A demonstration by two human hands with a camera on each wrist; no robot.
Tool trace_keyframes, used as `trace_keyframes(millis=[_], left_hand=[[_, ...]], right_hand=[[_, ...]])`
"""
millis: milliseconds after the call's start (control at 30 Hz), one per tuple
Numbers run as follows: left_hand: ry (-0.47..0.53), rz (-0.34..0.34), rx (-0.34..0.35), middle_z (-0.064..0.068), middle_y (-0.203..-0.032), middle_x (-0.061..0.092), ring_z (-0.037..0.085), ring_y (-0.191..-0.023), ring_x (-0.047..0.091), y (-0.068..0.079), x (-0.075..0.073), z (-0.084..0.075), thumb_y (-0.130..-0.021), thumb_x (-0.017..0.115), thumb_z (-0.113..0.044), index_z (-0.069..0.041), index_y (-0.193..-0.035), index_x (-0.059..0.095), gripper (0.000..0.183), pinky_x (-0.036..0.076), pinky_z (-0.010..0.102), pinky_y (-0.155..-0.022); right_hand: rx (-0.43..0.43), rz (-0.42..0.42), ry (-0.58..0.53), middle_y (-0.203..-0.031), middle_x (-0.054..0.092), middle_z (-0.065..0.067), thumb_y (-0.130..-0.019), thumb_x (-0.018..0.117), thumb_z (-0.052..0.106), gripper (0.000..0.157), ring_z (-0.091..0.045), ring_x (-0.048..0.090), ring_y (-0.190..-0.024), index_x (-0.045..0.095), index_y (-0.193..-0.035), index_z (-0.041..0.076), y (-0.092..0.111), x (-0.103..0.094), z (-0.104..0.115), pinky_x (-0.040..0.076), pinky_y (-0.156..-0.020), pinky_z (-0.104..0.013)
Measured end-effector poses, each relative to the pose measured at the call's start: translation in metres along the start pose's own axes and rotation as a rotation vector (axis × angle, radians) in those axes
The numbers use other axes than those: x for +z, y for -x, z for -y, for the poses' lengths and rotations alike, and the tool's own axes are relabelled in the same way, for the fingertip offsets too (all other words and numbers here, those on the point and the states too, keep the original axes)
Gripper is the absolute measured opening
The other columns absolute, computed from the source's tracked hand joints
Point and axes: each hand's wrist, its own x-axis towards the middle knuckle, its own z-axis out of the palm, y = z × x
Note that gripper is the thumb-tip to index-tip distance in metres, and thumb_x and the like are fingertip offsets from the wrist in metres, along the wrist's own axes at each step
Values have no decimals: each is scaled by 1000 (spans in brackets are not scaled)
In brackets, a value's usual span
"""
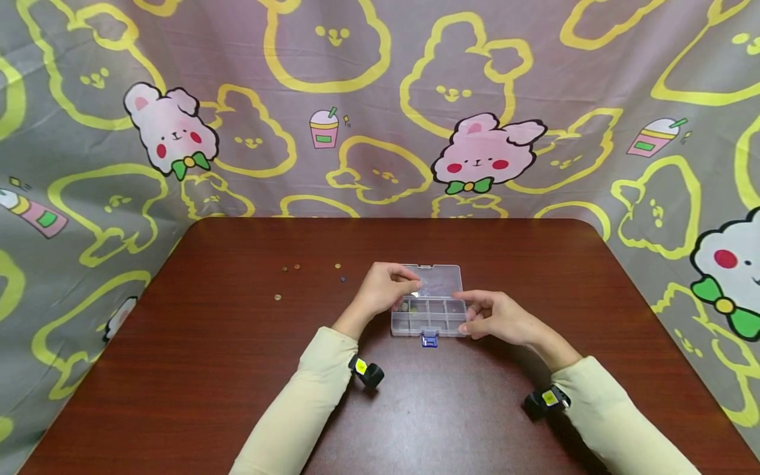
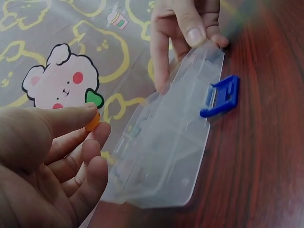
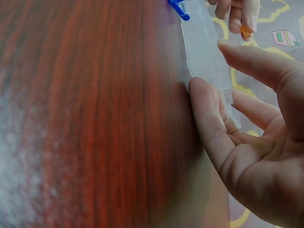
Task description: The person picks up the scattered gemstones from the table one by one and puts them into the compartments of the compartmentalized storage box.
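A clear plastic compartment box (image 1: 438, 324) lies on the table with its lid (image 1: 445, 280) folded back and a blue latch (image 1: 430, 340) at its front. Over the box's left side, my left hand (image 1: 382, 288) pinches a small orange piece (image 2: 92, 122) between thumb and index finger; its exact kind is unclear. My right hand (image 1: 501, 318) holds the box's right end, thumb at the front corner and fingers along the side. A few small pieces (image 1: 405, 307) lie in the left compartments. Compartments farther right show no pieces.
Several tiny round pieces, including a yellowish one (image 1: 278, 297) and a dark blue one (image 1: 342, 279), are scattered left of the box on the brown table (image 1: 178, 369). A patterned curtain (image 1: 368, 79) hangs behind and at both sides.
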Motion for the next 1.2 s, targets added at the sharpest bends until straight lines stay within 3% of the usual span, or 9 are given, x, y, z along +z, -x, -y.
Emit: trace_keyframes(millis=[300, 533, 733, 933, 1200], left_hand=[[-43, 57, 14, 19, -77, 69, 17, -43, 47, -4, 17, -6, -88, 78, -5, -2, -92, 76, 6, 42, 23, -42], [-92, 89, -18, 18, -81, 71, 14, -46, 49, -6, 28, -9, -88, 78, -9, -5, -94, 76, 8, 43, 23, -44], [-138, 98, -7, 2, -69, 66, 11, -48, 50, -8, 35, -8, -86, 80, -11, -6, -93, 77, 9, 41, 23, -42], [-158, 99, -7, 0, -65, 62, 8, -46, 47, -8, 39, -10, -85, 81, -11, -7, -91, 76, 9, 38, 22, -40], [-222, 74, 44, -1, -68, 65, 7, -54, 52, -10, 41, -10, -82, 83, -11, -6, -87, 77, 10, 41, 20, -51]], right_hand=[[-10, 2, 19, -83, 59, -11, -82, 82, 3, 64, -15, 61, -68, 52, -138, -8, 0, 0, 0, 52, -60, -25], [-12, 1, 36, -83, 60, -12, -81, 82, 3, 64, -15, 61, -67, 54, -137, -7, 0, -1, 0, 52, -59, -25], [-6, 8, 32, -83, 59, -12, -82, 81, 3, 63, -15, 61, -68, 53, -138, -7, 0, -2, -1, 52, -59, -25], [-6, 12, 20, -83, 59, -12, -83, 80, 3, 63, -17, 62, -68, 52, -138, -7, 1, -1, 0, 54, -60, -27], [-9, 9, 21, -83, 59, -12, -83, 80, 2, 63, -19, 62, -69, 52, -139, -7, 1, -2, -1, 54, -61, -28]])
